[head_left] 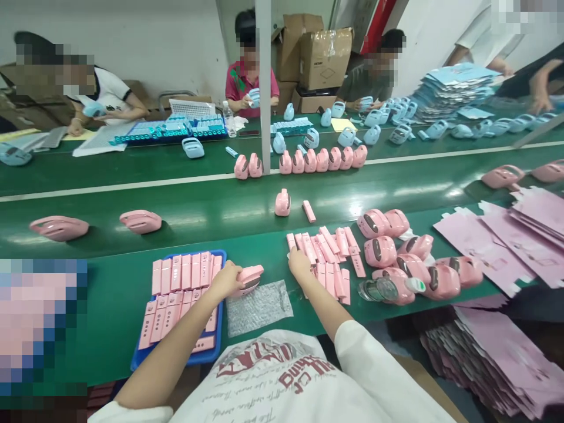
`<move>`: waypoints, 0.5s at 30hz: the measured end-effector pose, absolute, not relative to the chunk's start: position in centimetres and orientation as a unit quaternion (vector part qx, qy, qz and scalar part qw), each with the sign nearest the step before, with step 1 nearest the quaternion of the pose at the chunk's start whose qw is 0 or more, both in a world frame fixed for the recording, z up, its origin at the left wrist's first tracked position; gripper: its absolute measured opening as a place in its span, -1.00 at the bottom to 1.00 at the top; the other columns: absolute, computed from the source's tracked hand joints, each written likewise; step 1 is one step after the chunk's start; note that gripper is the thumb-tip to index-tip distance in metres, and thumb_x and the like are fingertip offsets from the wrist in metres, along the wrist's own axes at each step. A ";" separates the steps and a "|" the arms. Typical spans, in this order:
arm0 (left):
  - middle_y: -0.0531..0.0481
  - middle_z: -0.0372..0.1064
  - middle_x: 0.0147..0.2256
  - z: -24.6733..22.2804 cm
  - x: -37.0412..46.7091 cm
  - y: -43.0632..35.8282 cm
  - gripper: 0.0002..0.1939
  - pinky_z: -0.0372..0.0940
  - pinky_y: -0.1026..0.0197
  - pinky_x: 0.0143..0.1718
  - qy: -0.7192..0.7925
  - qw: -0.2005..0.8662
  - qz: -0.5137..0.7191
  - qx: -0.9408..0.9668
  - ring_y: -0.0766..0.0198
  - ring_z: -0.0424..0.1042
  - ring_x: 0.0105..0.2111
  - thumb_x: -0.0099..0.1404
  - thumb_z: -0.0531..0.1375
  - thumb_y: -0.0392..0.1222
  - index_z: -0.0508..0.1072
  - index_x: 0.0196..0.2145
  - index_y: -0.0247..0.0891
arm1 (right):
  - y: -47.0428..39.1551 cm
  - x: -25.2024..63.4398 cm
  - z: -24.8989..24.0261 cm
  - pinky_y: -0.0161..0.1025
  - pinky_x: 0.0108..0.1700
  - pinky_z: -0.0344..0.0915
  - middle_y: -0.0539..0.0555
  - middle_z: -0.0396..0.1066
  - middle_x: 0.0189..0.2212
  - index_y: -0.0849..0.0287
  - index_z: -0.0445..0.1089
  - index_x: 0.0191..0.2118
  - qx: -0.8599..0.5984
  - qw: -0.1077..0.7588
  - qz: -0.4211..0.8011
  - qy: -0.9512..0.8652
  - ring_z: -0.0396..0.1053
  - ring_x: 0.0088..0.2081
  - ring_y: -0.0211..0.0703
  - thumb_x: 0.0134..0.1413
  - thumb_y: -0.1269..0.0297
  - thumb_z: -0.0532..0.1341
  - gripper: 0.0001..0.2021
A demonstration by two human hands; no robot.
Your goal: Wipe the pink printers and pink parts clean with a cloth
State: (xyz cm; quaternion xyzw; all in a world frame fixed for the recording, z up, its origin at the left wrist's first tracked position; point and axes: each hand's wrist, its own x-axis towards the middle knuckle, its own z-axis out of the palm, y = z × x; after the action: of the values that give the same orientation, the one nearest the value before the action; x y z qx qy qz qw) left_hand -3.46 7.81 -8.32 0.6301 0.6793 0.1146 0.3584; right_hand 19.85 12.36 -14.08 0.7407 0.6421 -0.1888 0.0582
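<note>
My left hand [228, 281] is closed on a pink rounded device [251, 277] with a handle, held over the upper left part of a sheet of bubble wrap [259, 308]. To its left, a blue tray [224, 255] holds several pink bars in rows. My right hand [298, 261] reaches to the left edge of a loose pile of pink bars [326, 245]. Its fingertips are at one of these bars, and whether they grip it is too small to tell.
Pink devices [381, 251] and a plastic bottle [383, 289] lie at the right, near pink flat cartons [497, 241]. Beyond is a green conveyor belt [211, 205] with a few pink devices. Several people work with blue devices across it, behind a metal post [265, 88].
</note>
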 end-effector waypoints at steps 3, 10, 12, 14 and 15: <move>0.05 0.20 -0.51 -8.8 -4.9 10.1 -0.82 0.19 0.20 -0.34 0.689 0.334 0.118 0.632 0.17 0.30 -0.39 -0.23 0.33 -0.25 0.37 -0.66 -0.25 | 12.7 19.8 -14.5 -0.20 -0.18 0.36 0.45 0.41 -0.13 0.39 0.06 0.23 0.736 0.077 -0.187 0.646 0.49 -0.09 0.04 0.29 0.41 -0.08 -0.57; 0.01 0.36 -0.44 -11.3 -9.2 18.8 -0.78 0.27 0.19 -0.28 0.764 0.248 0.175 0.569 0.22 0.37 -0.33 0.13 0.25 -0.09 0.45 -0.41 -0.34 | 13.0 20.6 -15.7 -0.16 -0.16 0.34 0.36 0.48 -0.19 0.34 -0.19 0.34 0.712 0.119 -0.238 0.649 0.50 -0.13 0.02 0.16 0.49 0.05 -0.33; -0.05 0.40 -0.28 -11.8 -10.5 21.3 -0.73 0.32 0.13 -0.23 0.786 0.226 0.193 0.542 0.23 0.40 -0.27 0.25 0.19 -0.06 0.44 -0.23 -0.35 | 13.2 20.7 -15.9 -0.15 -0.16 0.33 0.35 0.48 -0.19 0.33 -0.26 0.36 0.713 0.120 -0.247 0.646 0.51 -0.14 0.01 0.14 0.49 0.05 -0.29; -0.10 0.37 -0.13 -12.3 -11.7 23.2 -0.68 0.36 0.06 -0.17 0.805 0.208 0.209 0.515 0.21 0.40 -0.19 0.31 0.14 -0.06 0.39 -0.08 -0.33 | 13.5 20.7 -16.1 -0.14 -0.16 0.33 0.32 0.48 -0.21 0.29 -0.32 0.37 0.715 0.120 -0.250 0.642 0.51 -0.17 0.00 0.13 0.47 0.06 -0.25; -0.12 0.35 -0.08 -12.5 -12.3 23.9 -0.67 0.36 0.03 -0.15 0.813 0.201 0.217 0.501 0.20 0.40 -0.16 0.32 0.14 -0.06 0.37 -0.04 -0.31 | 13.7 20.6 -16.1 -0.12 -0.16 0.33 0.31 0.48 -0.22 0.28 -0.33 0.37 0.716 0.113 -0.254 0.640 0.52 -0.20 0.01 0.12 0.46 0.07 -0.24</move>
State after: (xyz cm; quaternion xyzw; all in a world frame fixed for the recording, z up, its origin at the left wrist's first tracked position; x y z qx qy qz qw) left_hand -12.27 23.90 -12.45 0.5013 0.8132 0.2168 0.2011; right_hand 20.55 13.69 -16.14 0.7163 0.6398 -0.2544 0.1131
